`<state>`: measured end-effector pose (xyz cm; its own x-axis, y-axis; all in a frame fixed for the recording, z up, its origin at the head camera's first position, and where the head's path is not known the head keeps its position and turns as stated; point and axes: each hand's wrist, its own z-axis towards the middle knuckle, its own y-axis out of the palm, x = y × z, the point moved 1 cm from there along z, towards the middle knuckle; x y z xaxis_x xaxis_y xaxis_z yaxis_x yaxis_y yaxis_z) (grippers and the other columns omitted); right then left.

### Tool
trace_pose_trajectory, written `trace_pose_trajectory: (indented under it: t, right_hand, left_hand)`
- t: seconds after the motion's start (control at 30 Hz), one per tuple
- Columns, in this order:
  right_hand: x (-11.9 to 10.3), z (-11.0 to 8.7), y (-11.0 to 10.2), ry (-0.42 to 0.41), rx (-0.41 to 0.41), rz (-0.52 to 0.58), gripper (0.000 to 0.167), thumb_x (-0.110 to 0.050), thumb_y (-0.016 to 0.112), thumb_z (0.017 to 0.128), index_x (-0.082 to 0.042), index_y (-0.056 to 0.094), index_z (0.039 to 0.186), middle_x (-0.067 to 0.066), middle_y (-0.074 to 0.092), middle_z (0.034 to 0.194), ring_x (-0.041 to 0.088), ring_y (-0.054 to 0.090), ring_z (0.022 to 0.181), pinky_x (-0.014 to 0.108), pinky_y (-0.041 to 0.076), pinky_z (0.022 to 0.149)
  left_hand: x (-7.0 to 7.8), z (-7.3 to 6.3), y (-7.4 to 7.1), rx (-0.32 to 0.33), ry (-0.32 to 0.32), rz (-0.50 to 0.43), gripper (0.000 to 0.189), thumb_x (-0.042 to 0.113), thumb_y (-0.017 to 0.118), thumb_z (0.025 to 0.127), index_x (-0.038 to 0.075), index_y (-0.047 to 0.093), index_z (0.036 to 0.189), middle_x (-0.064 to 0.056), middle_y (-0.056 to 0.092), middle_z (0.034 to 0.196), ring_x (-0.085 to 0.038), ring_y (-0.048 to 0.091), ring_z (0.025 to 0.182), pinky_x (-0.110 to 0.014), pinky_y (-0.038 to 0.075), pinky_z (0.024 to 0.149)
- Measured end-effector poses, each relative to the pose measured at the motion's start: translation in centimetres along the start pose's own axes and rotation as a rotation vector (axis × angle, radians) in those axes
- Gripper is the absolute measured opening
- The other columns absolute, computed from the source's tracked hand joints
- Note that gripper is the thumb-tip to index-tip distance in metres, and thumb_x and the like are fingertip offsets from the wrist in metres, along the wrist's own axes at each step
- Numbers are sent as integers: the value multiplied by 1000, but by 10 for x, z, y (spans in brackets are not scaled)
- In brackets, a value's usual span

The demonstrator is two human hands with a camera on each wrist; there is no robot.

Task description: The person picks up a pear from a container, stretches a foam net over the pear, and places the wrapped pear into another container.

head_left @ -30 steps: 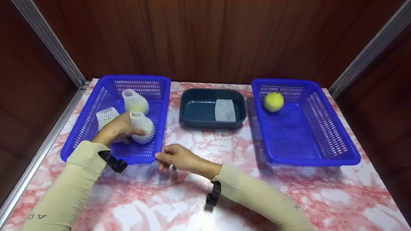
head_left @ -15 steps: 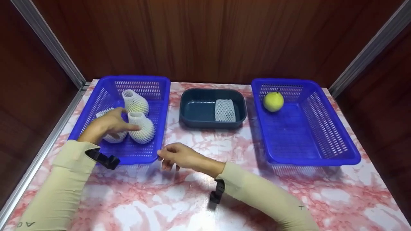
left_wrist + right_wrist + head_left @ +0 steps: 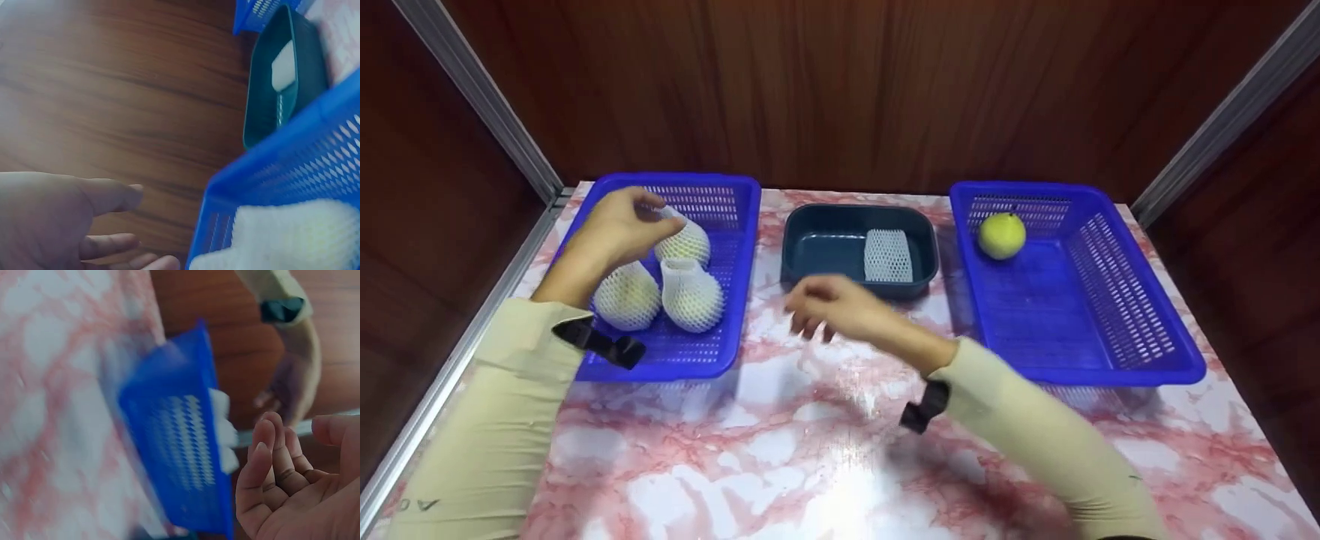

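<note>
My left hand (image 3: 619,229) hovers over the blue basket (image 3: 749,277) on the left, its thumb and fingers apart with nothing between them. Three pale yellow fruits in white foam nets lie in that basket. The back fruit (image 3: 688,244) is nearest to the fingertips; one (image 3: 694,300) sits front right, another (image 3: 627,298) front left below the wrist. In the left wrist view the thumb and fingers (image 3: 112,197) are spread beside the basket. My right hand (image 3: 840,306), slightly blurred, is over the table before the dark bin, fingers loosely bent and holding nothing.
A dark teal bin (image 3: 821,251) stands mid-table with an empty foam net (image 3: 888,256) inside. At right, another blue basket (image 3: 1110,377) holds a bare yellow-green pear (image 3: 1002,236). Wooden panels (image 3: 855,90) close off the back and sides.
My left hand has lifted off the foam-wrapped fruits and moved back toward the rear one. My right hand has left the left basket's front corner, moving right and toward the bin.
</note>
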<state>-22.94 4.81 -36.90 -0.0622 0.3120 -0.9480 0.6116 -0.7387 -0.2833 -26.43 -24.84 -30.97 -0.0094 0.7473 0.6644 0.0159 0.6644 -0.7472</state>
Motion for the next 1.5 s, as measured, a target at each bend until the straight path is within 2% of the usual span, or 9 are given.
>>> trace_pose_trajectory:
  t: [0.23,0.37,0.5,0.73,0.9,1.03,1.13,1.27,1.5]
  right_hand:
    - [-26,-15,-57,-70,172,51,15,-13,54,106,-2,64,105,10,69,85,16,65,72,23,53,58]
    - [-35,-23,-93,-151,295,77,12,-9,56,105,-2,65,103,5,70,82,15,66,70,22,53,57]
    - [-40,-29,-125,-231,401,152,10,-3,57,102,-3,66,96,4,70,78,12,65,64,20,53,54]
    - [-35,-41,-181,-401,617,169,11,-2,63,98,-8,67,90,3,70,76,12,65,63,18,50,50]
    - [-14,-43,-222,-457,818,147,10,1,66,93,-8,68,90,2,69,78,12,64,65,17,49,49]
    - [12,-46,-251,-413,965,156,10,-1,68,90,-10,67,92,-1,65,82,11,61,73,17,49,52]
    - [33,-50,-267,-340,1035,157,12,-3,70,89,-10,65,98,-2,62,89,10,58,81,17,49,58]
    - [55,-54,-280,-224,1091,76,17,-7,70,90,-11,61,104,-6,60,95,7,55,90,18,46,74]
    - [83,-57,-288,19,1000,-134,33,-18,69,94,-10,53,121,-4,53,109,6,49,99,21,39,89]
  left_hand:
    - [41,12,17,83,85,-47,46,24,66,95,-5,58,129,-26,60,129,-39,54,122,-50,40,109]
    - [65,27,35,68,92,-81,43,21,65,95,-6,59,128,-24,61,123,-33,58,112,-44,46,102]
    - [83,43,58,10,30,-122,42,17,63,94,-7,58,128,-21,61,121,-27,60,101,-34,52,90]
    - [89,63,102,-143,-101,-52,40,17,57,95,-9,57,125,-15,58,112,-21,57,78,-28,54,61]
    - [83,68,129,-186,-117,140,43,20,58,93,-9,61,124,-21,63,122,-28,61,97,-38,56,87]
    - [81,67,148,-195,-130,222,58,29,66,91,-9,56,133,-25,58,137,-34,55,126,-41,44,110]
    - [81,66,161,-190,-178,233,68,35,68,92,-10,49,140,-27,51,141,-38,50,132,-43,41,112]
    - [80,69,176,-165,-226,277,48,18,64,94,-9,56,133,-25,56,137,-35,56,127,-40,47,107]
    - [56,98,201,-86,-285,228,27,1,64,87,-1,70,113,-14,70,120,-25,66,111,-35,56,93]
